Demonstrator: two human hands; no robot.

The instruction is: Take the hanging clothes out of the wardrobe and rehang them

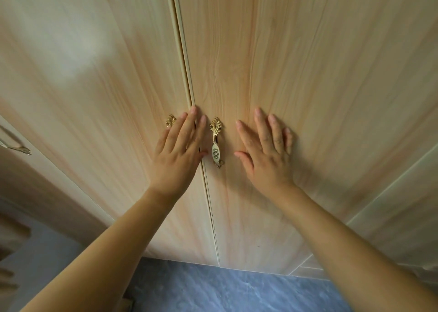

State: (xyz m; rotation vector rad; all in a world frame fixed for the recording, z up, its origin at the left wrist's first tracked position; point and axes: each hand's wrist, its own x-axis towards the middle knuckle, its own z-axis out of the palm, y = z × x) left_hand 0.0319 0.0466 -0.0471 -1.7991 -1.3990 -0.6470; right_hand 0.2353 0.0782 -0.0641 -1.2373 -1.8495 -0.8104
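Observation:
Two light wood wardrobe doors fill the view, both closed: the left door and the right door. My left hand lies flat with straight fingers over the seam between them, covering most of the left door's gold handle. My right hand presses flat on the right door, just right of its gold and cream handle. No clothes are visible; the wardrobe's inside is hidden.
Another door with a metal handle stands at the far left. A further wood panel adjoins on the right. Blue-grey marbled floor runs below the doors.

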